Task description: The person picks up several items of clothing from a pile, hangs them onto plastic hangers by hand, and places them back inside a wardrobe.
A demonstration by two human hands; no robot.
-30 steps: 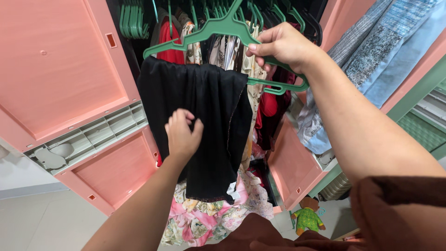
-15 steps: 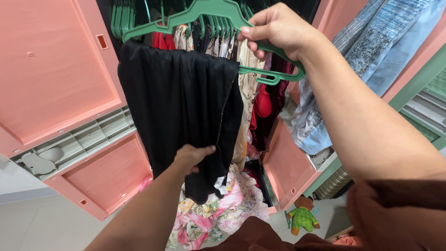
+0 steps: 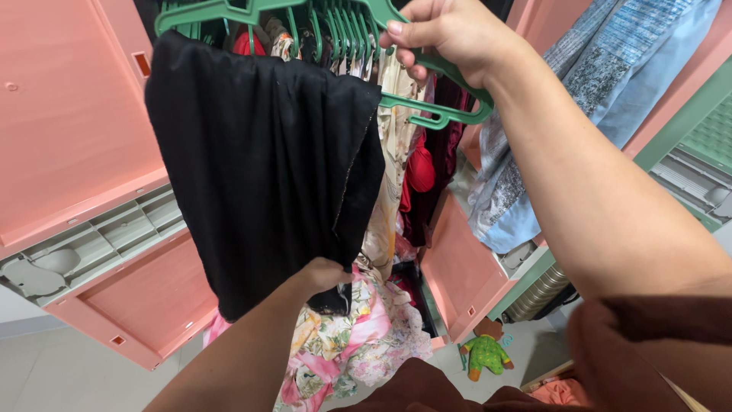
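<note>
Your right hand closes its grip around the green plastic hanger, fingers wrapped over the sloping arm just below the hook, holding it high in front of the open pink wardrobe. Your left hand pinches the lower edge of the black garment, thumb and fingers pressed together on the cloth, most likely to pull it taut so it falls flat.

The black garment drapes over the hanger's bar and hangs straight down from it, its hem reaching your left hand well below the hanger. It is bunched toward the hanger's left end, leaving the right end of the bar bare beneath your right hand.

Behind the hanger, a row of empty green hangers crowds the wardrobe rail, and printed and dark red clothes hang just behind and to the right of the black cloth. Below the hanger, a heap of floral pink fabric spills out of the wardrobe's lower part. To the hanger's left, the pink wardrobe door stands swung open, showing its grey-green moulded inner tray. To its right, blue and grey patterned cloth hangs over another pink panel. Far below and to the right, a small green and brown soft toy lies on the floor.
</note>
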